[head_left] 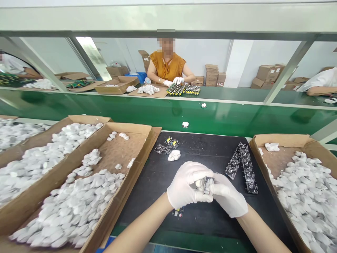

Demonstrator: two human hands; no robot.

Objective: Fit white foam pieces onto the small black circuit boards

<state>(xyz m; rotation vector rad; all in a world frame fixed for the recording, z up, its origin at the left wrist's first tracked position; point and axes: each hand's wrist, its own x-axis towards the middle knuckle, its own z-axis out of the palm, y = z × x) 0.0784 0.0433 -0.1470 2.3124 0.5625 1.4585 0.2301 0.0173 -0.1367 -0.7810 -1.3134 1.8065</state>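
Note:
Both hands wear white gloves and meet above a black mat. My left hand is closed round a small circuit board with white lumps against it. From the right, my right hand pinches the same board. Below my left hand, another small board lies on the mat, partly hidden. Beyond the hands are a white lump, small boards with yellow parts and dark boards. Two long board strips lie to the right.
Cardboard trays of white lumps stand at left, another tray at right. Two small pieces rest on the green belt. Across it, a person in an orange top handles boards. A metal frame crosses above.

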